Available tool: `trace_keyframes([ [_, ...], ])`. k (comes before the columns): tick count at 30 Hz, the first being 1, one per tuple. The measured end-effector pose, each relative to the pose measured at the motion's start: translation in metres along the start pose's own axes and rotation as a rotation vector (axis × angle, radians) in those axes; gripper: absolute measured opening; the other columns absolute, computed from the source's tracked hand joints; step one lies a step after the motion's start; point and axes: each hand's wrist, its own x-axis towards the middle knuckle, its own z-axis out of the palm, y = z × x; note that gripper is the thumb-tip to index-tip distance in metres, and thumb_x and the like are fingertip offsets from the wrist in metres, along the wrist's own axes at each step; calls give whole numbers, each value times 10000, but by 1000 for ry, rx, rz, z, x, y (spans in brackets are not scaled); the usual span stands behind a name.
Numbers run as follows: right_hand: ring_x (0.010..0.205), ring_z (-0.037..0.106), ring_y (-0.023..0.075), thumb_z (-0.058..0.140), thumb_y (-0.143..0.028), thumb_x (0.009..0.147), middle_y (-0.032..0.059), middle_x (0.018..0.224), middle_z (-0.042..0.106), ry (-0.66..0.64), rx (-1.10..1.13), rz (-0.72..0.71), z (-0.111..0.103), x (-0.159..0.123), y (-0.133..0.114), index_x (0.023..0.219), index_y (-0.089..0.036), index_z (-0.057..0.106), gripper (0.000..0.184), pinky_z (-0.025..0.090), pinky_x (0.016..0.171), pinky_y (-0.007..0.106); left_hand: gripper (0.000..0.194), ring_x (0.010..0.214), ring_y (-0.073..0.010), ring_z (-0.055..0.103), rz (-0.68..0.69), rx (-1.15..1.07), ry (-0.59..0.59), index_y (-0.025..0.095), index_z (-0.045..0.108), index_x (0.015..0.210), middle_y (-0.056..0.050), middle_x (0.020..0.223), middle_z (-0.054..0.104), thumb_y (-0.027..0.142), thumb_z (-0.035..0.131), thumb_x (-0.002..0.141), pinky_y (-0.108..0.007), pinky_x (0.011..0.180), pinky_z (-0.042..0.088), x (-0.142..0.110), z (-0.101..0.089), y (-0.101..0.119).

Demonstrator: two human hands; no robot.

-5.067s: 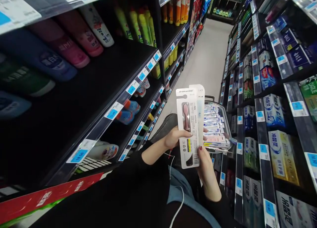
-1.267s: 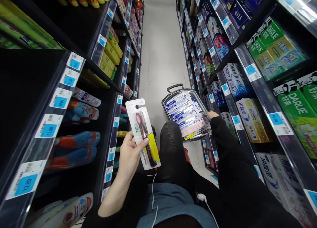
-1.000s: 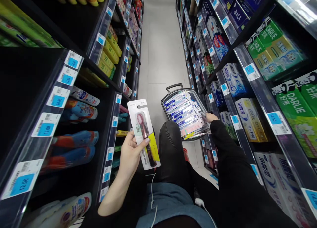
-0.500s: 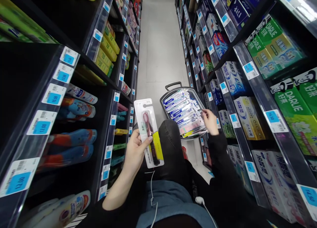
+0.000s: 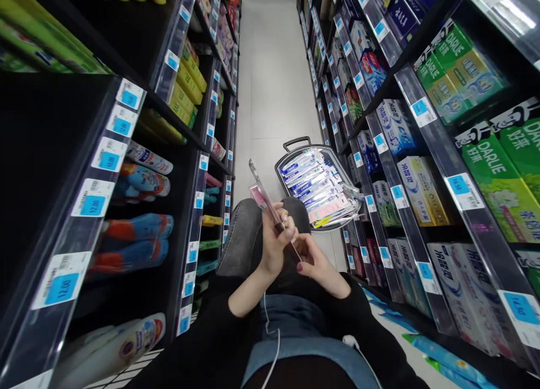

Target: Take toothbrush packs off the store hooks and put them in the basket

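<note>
My left hand (image 5: 273, 248) is closed around a packaged toothbrush (image 5: 261, 195), turned nearly edge-on above my knees. Its clear blister faces left, with pinkish colour inside; the printing cannot be read from here. At the pack's lower end, my right hand (image 5: 314, 260) pinches the card's edge between thumb and fingers. Beyond my knees a dark basket (image 5: 278, 178) rests on the floor. Flat toothbrush packs (image 5: 310, 180) fill it in layers, mostly white and blue, with pink and yellow ones toward the near side.
Shelves with price tags (image 5: 93, 205) line the left side, holding bottles (image 5: 135, 231) and yellow boxes (image 5: 188, 85). Toothpaste boxes (image 5: 422, 189) stock the right shelves. Between them the pale floor (image 5: 272, 68) runs ahead. A white earphone cord (image 5: 276, 344) hangs over my lap.
My right hand has left the basket and come back to the toothbrush pack. My left hand has moved right and turned the pack from face-on to edge-on.
</note>
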Motion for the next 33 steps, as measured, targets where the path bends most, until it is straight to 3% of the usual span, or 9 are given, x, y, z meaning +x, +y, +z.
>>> trace_keyframes([
  [5, 883, 528, 159, 714, -580, 682, 24, 993, 552, -44, 55, -9, 5, -5, 1, 1106, -220, 420, 630, 430, 795, 286, 476, 552, -60, 409, -46, -183, -69, 252, 538, 1088, 23, 865, 475, 230, 663, 629, -224, 502, 374, -5, 1, 2],
  [12, 689, 544, 140, 665, -459, 777, -7, 792, 584, 196, 2, 44, 12, -14, -3, 914, -214, 519, 317, 459, 550, 241, 495, 909, -255, 648, -256, -198, -55, 168, 565, 1195, -78, 989, 683, 314, 516, 724, -408, 815, 506, -1, -3, 26],
  [18, 787, 600, 189, 625, -430, 802, 39, 880, 653, 398, -122, -77, 17, -15, -2, 975, -218, 594, 276, 524, 691, 326, 445, 1006, -283, 645, -221, -149, -95, 148, 585, 1157, -111, 1044, 699, 416, 558, 803, -425, 875, 504, 5, -10, 11],
  [21, 768, 587, 195, 597, -427, 813, 46, 849, 651, 660, -364, -172, -19, -13, -15, 922, -200, 613, 252, 493, 689, 325, 617, 1147, -302, 568, -134, 144, -201, 170, 481, 1288, -140, 1214, 632, 503, 578, 778, -459, 955, 449, 19, -34, 4],
  [23, 777, 575, 199, 558, -418, 839, 51, 866, 648, 843, -646, -222, -61, -9, -30, 963, -189, 611, 266, 469, 705, 323, 714, 1262, -320, 466, -90, 599, -206, 167, 391, 1372, -166, 1331, 550, 477, 594, 761, -501, 1037, 355, 30, -64, 0],
  [25, 758, 568, 201, 508, -378, 873, 72, 875, 647, 929, -1037, -182, -110, -2, -45, 1015, -168, 612, 274, 444, 731, 326, 723, 1361, -381, 308, -134, 1176, -108, 96, 397, 1376, -232, 1433, 419, 427, 590, 763, -566, 1093, 211, 39, -101, -6],
  [27, 815, 573, 220, 435, -299, 906, 121, 945, 636, 900, -1396, -78, -155, 12, -57, 1033, -140, 609, 268, 419, 761, 326, 803, 1375, -472, 206, -262, 1568, 76, 32, 330, 1410, -302, 1483, 285, 445, 575, 767, -641, 1059, 177, 43, -139, -16],
  [30, 858, 580, 239, 361, -243, 927, 160, 996, 604, 773, -1727, 147, -200, 41, -61, 1033, -122, 594, 283, 405, 729, 314, 845, 1334, -517, 265, -406, 1729, 178, 41, 220, 1458, -331, 1471, 273, 514, 489, 812, -672, 997, 251, 41, -180, -36],
  [33, 895, 600, 252, 337, -214, 932, 170, 1025, 587, 609, -1881, 333, -221, 72, -53, 1060, -111, 572, 287, 425, 717, 309, 854, 1248, -461, 434, -277, 1727, 218, 61, 175, 1470, -331, 1409, 359, 555, 440, 826, -568, 958, 375, 33, -196, -52],
])
